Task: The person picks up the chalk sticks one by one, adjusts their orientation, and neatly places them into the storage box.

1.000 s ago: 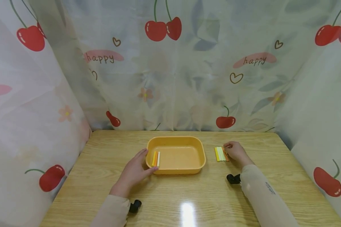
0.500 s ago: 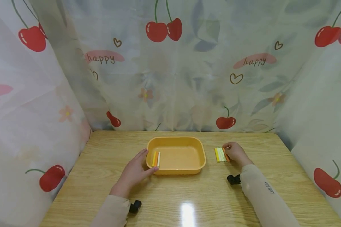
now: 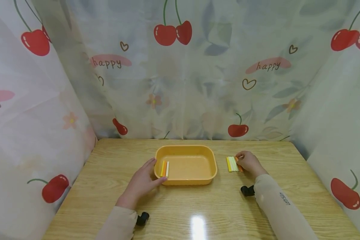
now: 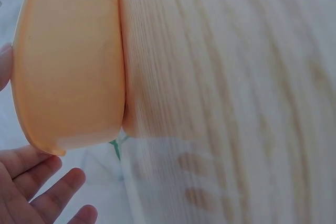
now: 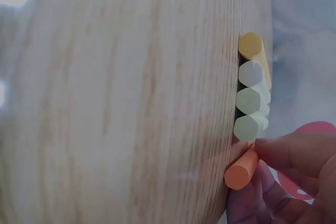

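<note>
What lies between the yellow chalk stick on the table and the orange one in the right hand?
Three pale chalk sticks side by side, then a sliver of bare table before the orange stick, as the right wrist view shows.

The wood-grained tabletop [image 3: 99, 176] is bounded on three sides by pale, hanging sheets [image 3: 183, 83] printed with red cherries [image 3: 165, 35], flowers [image 3: 154, 101] and "happy" lettering. A bright light reflection [image 3: 198, 228] marks its near area.

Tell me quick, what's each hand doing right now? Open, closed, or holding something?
Left hand: open, touching the rim of the orange-yellow tray.
Right hand: pinching an orange stick.
</note>
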The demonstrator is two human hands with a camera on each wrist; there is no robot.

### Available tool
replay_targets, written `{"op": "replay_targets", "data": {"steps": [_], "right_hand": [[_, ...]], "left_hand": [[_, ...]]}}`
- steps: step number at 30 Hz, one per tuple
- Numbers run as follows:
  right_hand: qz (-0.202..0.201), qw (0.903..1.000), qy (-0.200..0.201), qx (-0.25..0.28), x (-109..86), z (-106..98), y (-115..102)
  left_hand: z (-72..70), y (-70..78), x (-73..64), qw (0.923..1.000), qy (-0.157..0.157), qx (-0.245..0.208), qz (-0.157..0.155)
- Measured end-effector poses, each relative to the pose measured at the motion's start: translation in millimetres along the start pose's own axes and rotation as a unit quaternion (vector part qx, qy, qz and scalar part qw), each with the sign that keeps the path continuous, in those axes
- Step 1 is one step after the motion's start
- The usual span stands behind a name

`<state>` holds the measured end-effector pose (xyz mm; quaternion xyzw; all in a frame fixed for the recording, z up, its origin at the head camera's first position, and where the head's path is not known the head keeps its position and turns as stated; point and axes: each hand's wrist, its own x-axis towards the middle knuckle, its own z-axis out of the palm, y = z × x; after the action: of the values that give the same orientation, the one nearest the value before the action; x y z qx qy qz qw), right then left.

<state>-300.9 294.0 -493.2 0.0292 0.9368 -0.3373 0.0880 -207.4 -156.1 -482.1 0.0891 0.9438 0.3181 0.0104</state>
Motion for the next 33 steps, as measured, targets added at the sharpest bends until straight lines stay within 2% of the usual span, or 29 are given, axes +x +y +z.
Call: {"op": "replay_targets", "data": {"steps": [4,10,12,20,24,28,33], "right_hand": [[0.004,1.0000,0.003,0.008,-0.9,-2,1],[0.048,0.9928,-0.009,0.110,-4.6,-4,2],[0.047,0.9916,-0.010,0.120,-7.4,-6,2],[0.011,0.9941,0.004,0.108,-24.2,-18,-6],[0.025,0.9913,0.007,0.129,-30.1,-21,-12],[0.042,0.9841,0.007,0.173,-34.7,-24,-19],[0.026,0.9778,0.013,0.207,-43.0,-27,-29]], "left_hand": [[0.3,-1.7,-0.3,1.0000,0.001,0.002,0.005],[3.1,-4.3,1.3,1.0000,0.002,0.005,0.002],[3.4,-4.3,1.7,1.0000,0.002,0.004,0.002],[3.1,-3.9,1.5,0.9999,0.004,0.002,0.010],[3.6,-4.0,1.8,0.9999,0.008,0.001,0.013],[4.0,-3.7,1.5,0.9999,0.009,-0.001,0.011],[3.3,-4.0,1.4,0.9999,0.008,0.001,0.008]]}}
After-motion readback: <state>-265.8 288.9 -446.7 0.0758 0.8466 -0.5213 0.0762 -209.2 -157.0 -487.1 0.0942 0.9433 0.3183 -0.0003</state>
